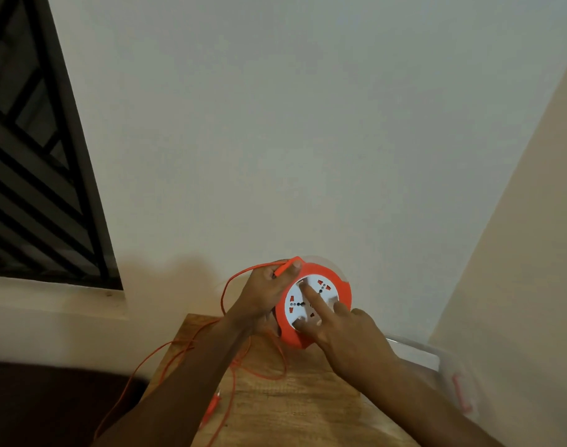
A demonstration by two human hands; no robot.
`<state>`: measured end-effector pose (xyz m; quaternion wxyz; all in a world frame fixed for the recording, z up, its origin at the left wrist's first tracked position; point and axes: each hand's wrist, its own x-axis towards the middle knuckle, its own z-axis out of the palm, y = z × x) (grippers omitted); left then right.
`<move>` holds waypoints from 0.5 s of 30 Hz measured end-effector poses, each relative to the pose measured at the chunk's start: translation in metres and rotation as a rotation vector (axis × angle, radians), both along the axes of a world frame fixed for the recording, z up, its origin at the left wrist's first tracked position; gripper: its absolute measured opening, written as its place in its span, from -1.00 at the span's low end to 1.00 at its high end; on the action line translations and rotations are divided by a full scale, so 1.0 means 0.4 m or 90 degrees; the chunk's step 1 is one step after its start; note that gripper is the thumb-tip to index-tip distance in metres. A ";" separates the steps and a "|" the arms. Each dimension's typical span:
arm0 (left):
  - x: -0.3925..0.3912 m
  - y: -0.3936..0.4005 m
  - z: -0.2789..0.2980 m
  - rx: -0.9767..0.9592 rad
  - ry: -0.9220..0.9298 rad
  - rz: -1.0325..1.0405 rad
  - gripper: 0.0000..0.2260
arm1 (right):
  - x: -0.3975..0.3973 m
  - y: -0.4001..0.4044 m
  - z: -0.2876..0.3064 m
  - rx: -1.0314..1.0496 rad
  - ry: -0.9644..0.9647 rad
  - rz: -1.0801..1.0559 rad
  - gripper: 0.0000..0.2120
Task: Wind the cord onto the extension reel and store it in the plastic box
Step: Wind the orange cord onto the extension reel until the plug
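Observation:
An orange extension reel with a white socket face is held up above the wooden table, its face turned toward me. My left hand grips the reel's left rim, its thumb near the orange handle at the top. My right hand lies on the white face with the index finger stretched across it and the thumb at the lower edge. The thin orange cord loops from the reel's top, round my left hand, and lies in loose coils on the table and over its left edge.
A clear plastic box with a red latch stands to the right of the table, against the beige wall. A dark window grille fills the upper left. Below left lies a dark floor or seat.

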<state>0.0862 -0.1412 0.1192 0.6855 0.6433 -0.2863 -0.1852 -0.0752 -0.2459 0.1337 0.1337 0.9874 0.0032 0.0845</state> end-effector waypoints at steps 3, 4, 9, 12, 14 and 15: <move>-0.005 0.000 0.005 -0.022 -0.002 -0.003 -0.57 | 0.009 0.001 0.012 0.025 -0.031 -0.061 -0.35; -0.007 -0.003 0.005 -0.029 0.005 -0.010 -0.58 | 0.013 -0.001 0.014 0.028 -0.042 -0.084 -0.31; -0.021 -0.018 0.006 -0.035 0.023 -0.005 -0.59 | 0.022 0.007 -0.011 0.063 -0.069 -0.163 -0.25; -0.035 -0.025 -0.002 -0.036 0.022 0.016 -0.59 | 0.026 0.012 -0.018 0.169 -0.120 -0.220 -0.28; -0.044 -0.030 -0.008 -0.048 0.021 0.029 -0.57 | 0.026 0.015 -0.020 0.267 -0.170 -0.267 -0.35; -0.048 -0.034 -0.010 -0.061 0.016 0.032 -0.52 | 0.025 0.016 -0.022 0.322 -0.192 -0.278 -0.38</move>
